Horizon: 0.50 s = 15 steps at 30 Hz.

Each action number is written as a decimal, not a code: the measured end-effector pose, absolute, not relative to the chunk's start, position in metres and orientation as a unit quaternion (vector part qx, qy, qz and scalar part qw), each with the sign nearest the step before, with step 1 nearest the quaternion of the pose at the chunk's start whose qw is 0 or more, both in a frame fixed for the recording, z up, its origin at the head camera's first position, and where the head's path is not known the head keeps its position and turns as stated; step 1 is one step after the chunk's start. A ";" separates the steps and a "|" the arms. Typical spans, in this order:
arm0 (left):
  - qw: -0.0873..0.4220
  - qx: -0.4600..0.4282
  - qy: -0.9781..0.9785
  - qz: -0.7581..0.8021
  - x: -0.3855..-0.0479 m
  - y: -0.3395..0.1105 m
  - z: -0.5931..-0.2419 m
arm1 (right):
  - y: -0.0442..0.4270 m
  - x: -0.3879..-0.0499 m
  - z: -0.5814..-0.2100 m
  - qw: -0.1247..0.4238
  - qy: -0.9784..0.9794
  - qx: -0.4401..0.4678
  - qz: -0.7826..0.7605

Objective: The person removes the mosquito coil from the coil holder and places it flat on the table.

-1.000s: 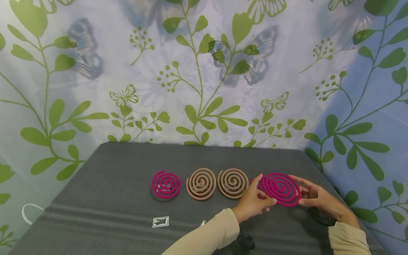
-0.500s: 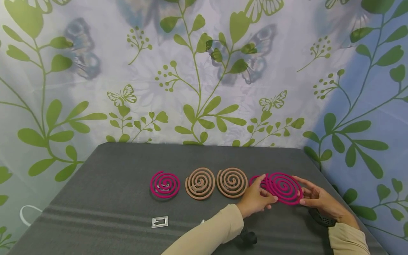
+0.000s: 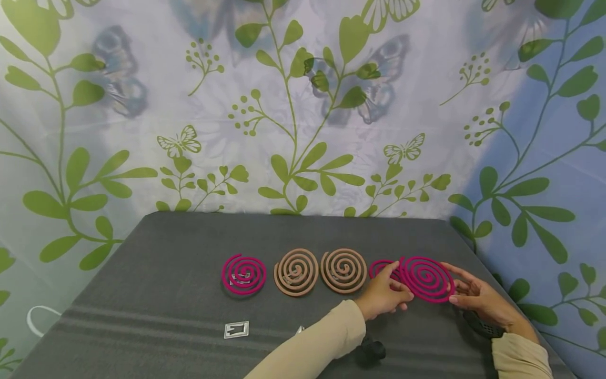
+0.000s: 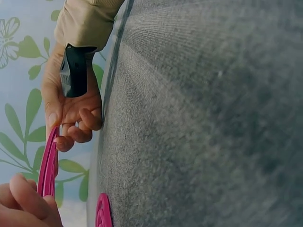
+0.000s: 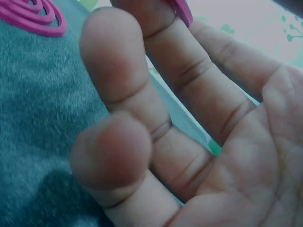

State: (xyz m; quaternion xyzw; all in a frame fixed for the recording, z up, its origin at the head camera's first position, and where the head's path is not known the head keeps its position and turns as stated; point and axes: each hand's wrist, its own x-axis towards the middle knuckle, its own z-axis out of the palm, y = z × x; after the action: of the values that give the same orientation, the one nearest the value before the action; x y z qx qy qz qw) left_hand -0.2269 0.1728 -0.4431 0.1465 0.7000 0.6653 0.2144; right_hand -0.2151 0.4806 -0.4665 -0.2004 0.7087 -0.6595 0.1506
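Note:
Both hands hold a pink mosquito coil (image 3: 426,279) up off the table at the right. My left hand (image 3: 384,295) pinches its left edge, and my right hand (image 3: 483,301) grips the right edge between thumb and fingers. Edge-on, the held coil (image 4: 47,165) shows as a thin band between the hands in the left wrist view. A second pink coil (image 3: 379,267) lies behind the left hand, partly hidden. To its left are two brown mosquito coils (image 3: 343,270) (image 3: 296,272), then another pink coil (image 3: 244,274), all in a row.
Small metal stands (image 3: 240,278) show through some coils in the row. A loose metal stand (image 3: 236,330) lies nearer the front. Beside the left sleeve sits a small black object (image 3: 373,349). The grey table (image 3: 180,295) meets a patterned curtain (image 3: 213,105) behind.
Both hands have shifted slightly right with the held coil, uncovering more of the pink coil behind the left hand. The head view has drifted a little. The other coils stay put.

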 end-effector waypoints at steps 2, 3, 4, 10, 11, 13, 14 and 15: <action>0.217 0.147 0.699 0.665 -0.228 0.175 -0.443 | 0.482 -0.214 -0.467 0.148 0.711 -0.192 -0.660; 0.218 0.147 0.699 0.665 -0.229 0.176 -0.443 | 0.483 -0.214 -0.468 0.146 0.711 -0.191 -0.660; 0.219 0.147 0.698 0.666 -0.230 0.177 -0.443 | 0.484 -0.213 -0.468 0.143 0.712 -0.189 -0.661; 0.228 0.142 0.694 0.668 -0.233 0.182 -0.441 | 0.488 -0.211 -0.472 0.130 0.703 -0.194 -0.672; 0.229 0.141 0.694 0.668 -0.233 0.183 -0.441 | 0.489 -0.211 -0.473 0.130 0.700 -0.195 -0.675; 0.228 0.138 0.696 0.667 -0.234 0.185 -0.441 | 0.490 -0.210 -0.474 0.131 0.693 -0.197 -0.681; 0.229 0.136 0.695 0.668 -0.235 0.186 -0.441 | 0.491 -0.210 -0.475 0.131 0.691 -0.197 -0.683; 0.229 0.135 0.694 0.669 -0.236 0.187 -0.441 | 0.492 -0.210 -0.475 0.131 0.690 -0.197 -0.685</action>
State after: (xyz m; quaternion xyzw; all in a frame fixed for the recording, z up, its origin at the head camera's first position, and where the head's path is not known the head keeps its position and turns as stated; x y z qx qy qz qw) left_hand -0.2356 0.1872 -0.4414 0.1349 0.6941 0.6689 0.2294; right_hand -0.2099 0.4916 -0.4752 -0.1969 0.6895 -0.6845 0.1310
